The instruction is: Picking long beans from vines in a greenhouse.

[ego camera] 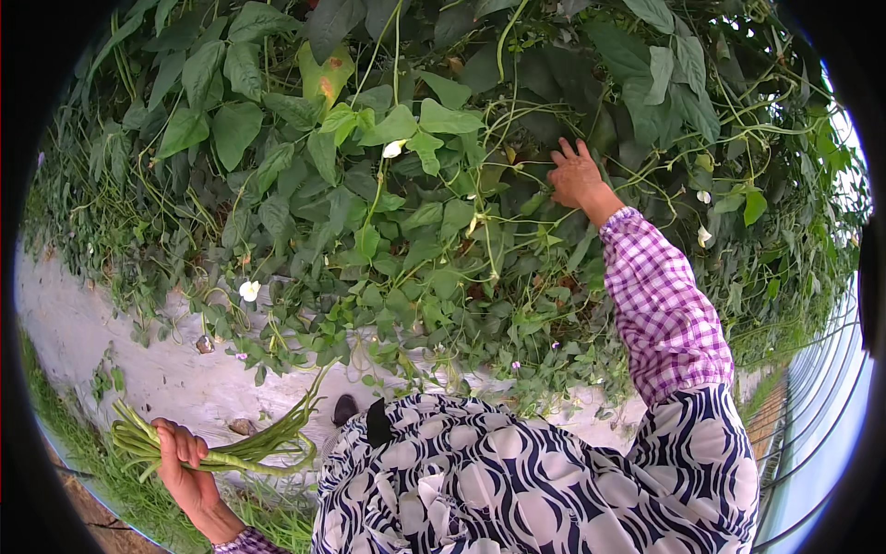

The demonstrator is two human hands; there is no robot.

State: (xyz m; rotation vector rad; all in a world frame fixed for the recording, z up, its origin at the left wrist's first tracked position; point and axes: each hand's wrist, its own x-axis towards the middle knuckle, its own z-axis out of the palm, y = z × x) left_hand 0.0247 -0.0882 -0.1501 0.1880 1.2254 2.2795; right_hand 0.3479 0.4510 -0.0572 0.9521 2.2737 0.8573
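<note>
My left hand point(185, 464) is closed around a bundle of long green yardlong beans point(266, 443) at the lower left. The bean ends fan out past both sides of the fist. My right hand point(576, 174) reaches into the climbing bean vines point(415, 215), its fingers apart among leaves and thin stems. No pod shows in it, and dark leaves lie just behind the fingertips. A single long green pod point(509, 41) hangs above and to the left of that hand.
White plastic mulch film point(166, 374) covers the ground below the vines, with green grass point(138, 498) along its edge. White flowers point(250, 290) dot the foliage. At the right rim, curved hoops point(817, 415) of a tunnel-like frame run past. A dark shoe point(345, 408) stands on the film.
</note>
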